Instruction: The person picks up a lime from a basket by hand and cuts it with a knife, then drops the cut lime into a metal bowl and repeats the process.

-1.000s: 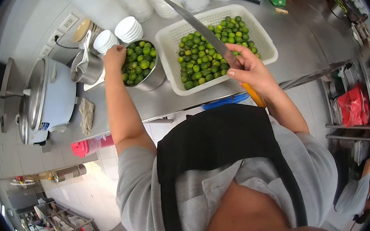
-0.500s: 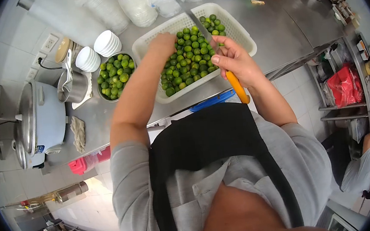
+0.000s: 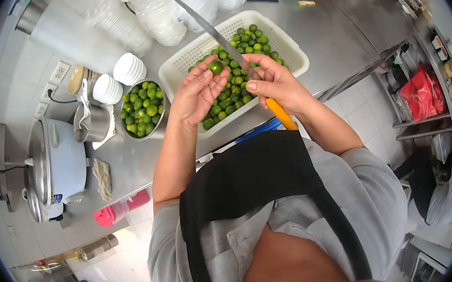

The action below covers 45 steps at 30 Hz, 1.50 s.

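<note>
A single green lime (image 3: 215, 67) is held at the fingertips of my left hand (image 3: 195, 92), above the basket. My right hand (image 3: 277, 84) grips a long knife (image 3: 208, 27) where the blade meets its orange handle; the blade slants up and to the left, past the lime without visibly touching it. Below both hands, a white perforated plastic basket (image 3: 288, 40) holds many limes (image 3: 246, 40). To the left stands a round metal bowl (image 3: 164, 111) full of more limes (image 3: 144, 108).
Stacked white bowls (image 3: 106, 88), a metal pot (image 3: 94, 124) and a large rice cooker (image 3: 64, 151) stand left on the steel counter. Bagged plastic containers (image 3: 163, 22) line the back. A folded cloth (image 3: 102, 179) lies near the front edge. Another person (image 3: 440, 191) works at the far right.
My left hand has come up out of the basket with a lime, now close to the knife blade. The knife has shifted slightly left in my right hand.
</note>
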### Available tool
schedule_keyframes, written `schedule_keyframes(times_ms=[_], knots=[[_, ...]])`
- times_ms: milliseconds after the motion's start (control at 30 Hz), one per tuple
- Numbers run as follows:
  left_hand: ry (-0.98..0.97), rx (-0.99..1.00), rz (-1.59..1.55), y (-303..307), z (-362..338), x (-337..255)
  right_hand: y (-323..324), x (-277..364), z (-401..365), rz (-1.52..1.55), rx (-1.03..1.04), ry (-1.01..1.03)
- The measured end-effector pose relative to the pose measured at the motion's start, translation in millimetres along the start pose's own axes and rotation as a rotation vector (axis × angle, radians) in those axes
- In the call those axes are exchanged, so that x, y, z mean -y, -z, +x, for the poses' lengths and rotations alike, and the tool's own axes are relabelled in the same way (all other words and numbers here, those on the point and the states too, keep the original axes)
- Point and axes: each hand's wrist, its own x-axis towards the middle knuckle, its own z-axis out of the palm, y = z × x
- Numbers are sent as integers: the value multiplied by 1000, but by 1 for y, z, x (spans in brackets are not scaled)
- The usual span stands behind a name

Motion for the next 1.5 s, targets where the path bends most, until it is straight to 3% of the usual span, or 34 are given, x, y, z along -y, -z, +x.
schedule_keyframes(times_ms=[167, 233, 567, 767, 933, 1033, 1100, 1267, 1467, 1500], knots=[[-91, -32, -5, 5, -11, 13, -22, -4, 7, -156, 72, 30], [-185, -149, 162, -1, -16, 18, -30, -9, 8, -213, 81, 60], [-251, -205, 178, -6, -29, 17, -38, -9, 6, -198, 165, 17], [-228, -239, 272, -15, -39, 10, -29, -23, 7, -274, 177, 178], [-281, -248, 294, -11, -35, 28, -33, -16, 3, -134, 160, -50], [-273, -209, 252, -10, -42, 24, -32, -22, 3, -117, 193, 3], [-248, -58, 112, -9, -43, 22, -29, -24, 2, -153, 198, 4], [-236, -124, 165, -5, -50, 18, -33, -15, 3, -253, 244, -88], [-579, -746, 1350, 37, -58, -44, -33, -6, 0, -108, 236, -106], [-527, -909, 1482, 36, -60, -59, -30, -8, 1, -106, 234, -105]])
